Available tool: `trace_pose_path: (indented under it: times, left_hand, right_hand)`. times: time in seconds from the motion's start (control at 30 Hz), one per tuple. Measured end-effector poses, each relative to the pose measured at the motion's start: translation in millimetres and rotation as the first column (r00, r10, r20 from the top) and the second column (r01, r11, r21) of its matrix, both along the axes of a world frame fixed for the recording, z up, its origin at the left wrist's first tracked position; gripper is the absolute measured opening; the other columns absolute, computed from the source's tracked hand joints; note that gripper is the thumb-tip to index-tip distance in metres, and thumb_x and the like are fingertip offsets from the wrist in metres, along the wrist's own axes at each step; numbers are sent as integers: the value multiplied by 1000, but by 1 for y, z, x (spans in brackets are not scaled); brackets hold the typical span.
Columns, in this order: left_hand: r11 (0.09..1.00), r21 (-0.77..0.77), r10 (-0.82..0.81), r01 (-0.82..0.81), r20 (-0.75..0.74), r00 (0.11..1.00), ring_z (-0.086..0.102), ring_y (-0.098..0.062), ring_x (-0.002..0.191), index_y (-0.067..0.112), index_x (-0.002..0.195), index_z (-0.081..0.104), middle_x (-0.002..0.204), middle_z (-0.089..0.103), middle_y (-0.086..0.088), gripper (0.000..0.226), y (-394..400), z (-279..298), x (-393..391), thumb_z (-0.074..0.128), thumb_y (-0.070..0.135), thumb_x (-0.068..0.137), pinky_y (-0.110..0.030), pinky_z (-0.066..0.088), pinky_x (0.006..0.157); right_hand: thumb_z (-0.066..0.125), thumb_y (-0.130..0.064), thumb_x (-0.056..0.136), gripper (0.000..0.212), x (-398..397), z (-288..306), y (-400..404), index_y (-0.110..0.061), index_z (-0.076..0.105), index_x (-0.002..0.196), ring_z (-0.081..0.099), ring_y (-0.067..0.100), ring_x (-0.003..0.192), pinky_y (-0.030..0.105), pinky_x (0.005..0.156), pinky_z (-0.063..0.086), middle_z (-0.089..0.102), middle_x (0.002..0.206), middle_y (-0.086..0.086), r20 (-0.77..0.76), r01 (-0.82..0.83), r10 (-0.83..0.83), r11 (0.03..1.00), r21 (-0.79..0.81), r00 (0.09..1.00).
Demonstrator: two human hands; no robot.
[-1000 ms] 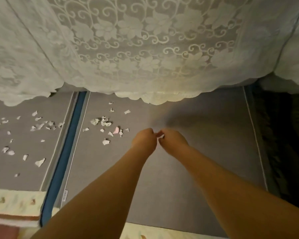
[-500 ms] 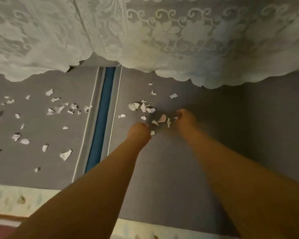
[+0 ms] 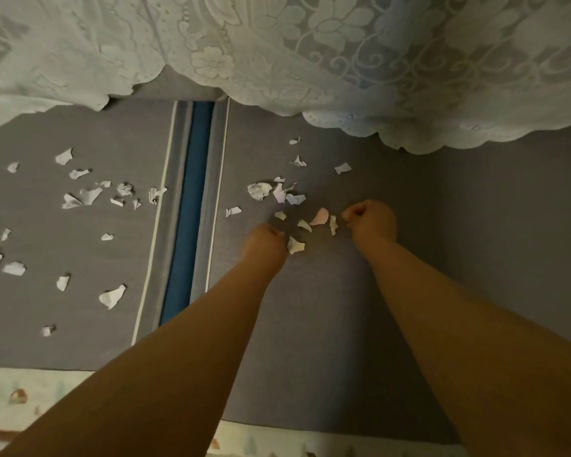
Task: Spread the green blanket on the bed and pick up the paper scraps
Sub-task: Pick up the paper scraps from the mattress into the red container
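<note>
The pale green lace blanket (image 3: 310, 54) lies bunched across the top of the view, its scalloped edge hanging over the grey mattress (image 3: 343, 341). Several torn paper scraps (image 3: 287, 196) lie on the mattress just beyond my hands, and more scraps (image 3: 86, 196) are scattered on the left mattress. My left hand (image 3: 266, 245) is a closed fist touching a scrap (image 3: 295, 245); what it holds is hidden. My right hand (image 3: 371, 221) has its fingers curled, knuckles beside a pink scrap (image 3: 320, 216) and a white scrap (image 3: 333, 224).
A blue gap with white piping (image 3: 188, 209) separates the two grey mattresses. A patterned light sheet edge (image 3: 23, 394) runs along the bottom. The right part of the mattress lies in shadow under the blanket edge.
My hands were together with a small white scrap between them; they have since parted and moved forward to the cluster of scraps. The view has shifted left and closer.
</note>
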State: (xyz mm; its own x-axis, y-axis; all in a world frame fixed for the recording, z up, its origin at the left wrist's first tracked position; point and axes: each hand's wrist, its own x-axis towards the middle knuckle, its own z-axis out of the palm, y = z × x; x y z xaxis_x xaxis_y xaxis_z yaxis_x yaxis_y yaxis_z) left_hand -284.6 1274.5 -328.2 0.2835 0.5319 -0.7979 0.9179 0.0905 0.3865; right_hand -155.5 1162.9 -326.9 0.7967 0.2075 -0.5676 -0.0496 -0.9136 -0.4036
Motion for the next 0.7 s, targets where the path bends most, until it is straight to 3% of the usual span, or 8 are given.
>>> trace_pose_path:
  times: [0.1,0.17,0.27,0.33,0.43,0.53,0.63,0.7]
  left_hand:
    - [1000,8,-9,10,-24,1000,59,-34,114,3,125,53,121,61,-21,32,1,5,8,49,19,98,-45,48,100]
    - [1000,25,-6,6,-30,1000,59,-34,114,2,125,52,122,61,-21,31,3,6,13,47,17,99,-45,48,100]
    - [996,0,94,-94,-16,995,62,-34,111,2,123,54,118,63,-22,30,4,6,16,44,17,100,-44,50,98]
    - [976,-72,207,-205,11,978,67,-34,97,0,117,57,106,67,-22,26,3,5,18,46,14,99,-42,55,88]
    - [883,-240,411,-402,-15,911,63,-24,76,0,113,61,80,63,-13,27,-4,13,22,46,19,100,-34,54,72]
    - [791,-355,533,-498,-1,846,60,-20,70,3,111,63,80,62,-10,36,-17,20,27,39,28,103,-31,53,68]
    - [731,-412,602,-544,14,798,62,-21,68,9,101,62,83,62,-10,37,-24,23,32,37,36,102,-33,57,72]
    - [748,-386,595,-540,29,803,64,-21,72,10,97,61,83,62,-11,37,-25,20,34,40,40,101,-37,59,82]
  right_hand:
    - [61,-16,93,13,-6,2,1,-17,68,103,64,19,101,30,81,49,69,111,5,-21,46,-44,994,98,999]
    - [64,-15,91,18,-10,0,4,-18,67,108,65,19,103,30,84,52,68,114,3,-69,48,-41,994,96,997]
    - [66,-21,90,24,-18,-7,8,-15,68,114,65,22,105,37,92,53,69,114,7,-85,-46,47,999,11,995]
    - [65,-24,91,29,-19,-9,10,-12,67,118,63,27,110,40,95,52,68,117,11,-72,-92,87,993,-75,994]
    - [60,-26,94,33,-18,-7,13,-9,66,122,60,31,117,37,95,49,64,124,14,-98,-43,28,987,-155,995]
    - [62,-30,92,33,-26,-1,15,-13,67,119,62,29,111,34,87,47,67,121,10,-204,-31,21,998,-51,979]
    - [67,-38,86,41,-38,5,18,-13,67,118,63,30,109,38,91,49,67,119,11,-298,-124,118,992,-2,947]
    - [68,-35,85,38,-39,9,22,-13,66,117,65,29,109,44,97,50,66,122,12,-304,-224,222,974,29,927]
